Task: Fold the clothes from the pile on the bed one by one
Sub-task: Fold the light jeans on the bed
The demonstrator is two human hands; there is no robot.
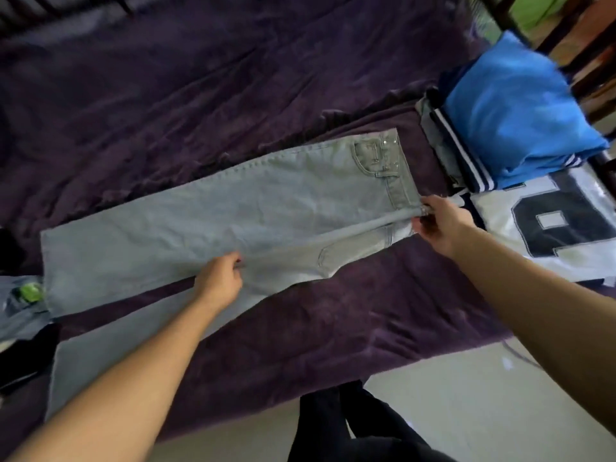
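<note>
Item in work: light blue-grey jeans, washed denim with visible seam stitching, laid lengthwise across a dark purple bedspread that is soft-looking and creased.

- Waistband sits at the right-hand end. The front pocket with metal rivets faces up just beyond the right hand.
- A curved back pocket shows on the lower layer, between the two hands.
- One leg lies flat and runs away to the left of the left hand. The other leg passes under the left forearm towards the bed edge.

Right hand: thumb and fingers closed in a pinch on the near corner of the waistband, beside the metal button.

Left hand: fingers curled onto the near edge of the upper leg, about mid-thigh. It appears to pinch the denim, but the fingertips are partly hidden.

Just past the right hand is a stack:
- A bright blue folded garment, smooth knit, lies on top.
- Under it is a navy-and-white striped piece.
- A white jersey with a large dark numeral lies flat beside the wrist.

Far left of the left hand there is more denim with a green patch, touching the leg hem. A black item lies below it; kind cannot be told.

Pale floor shows below the right forearm.
</note>
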